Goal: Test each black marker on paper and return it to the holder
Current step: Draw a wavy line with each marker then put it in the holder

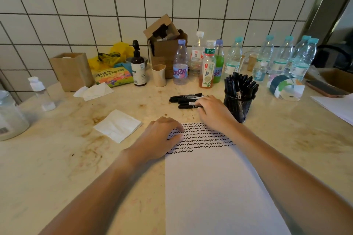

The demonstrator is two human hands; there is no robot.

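**A:** So where's it at? Looks like a small pile of black markers (186, 100) lying loose on the counter (57, 158), just left of the mesh holder (238, 105), which is already stuffed with more.

**B:** Yeah. The right hand (212, 110) is laid over the near end of the pile, fingertips on the front marker. Can't tell if it's actually pinching one or just touching. The left hand (160, 137) has loosely curled fingers resting on the top-left corner of the paper (215, 187), pinning it, holding nothing.

**A:** Paper's got rows of black squiggles across the top, rest is blank.

**B:** I'd guess the markers are light, stiff and smooth plastic, likely to roll, so grab one mid-barrel. The paper's thin and will slide unless held.

**A:** Any readable labels?

**B:** Marker print's too small. One bottle (180, 66) shows something like "tten", the tea bottle (207, 66) has Chinese characters, and so does the colourful packet (112, 76).
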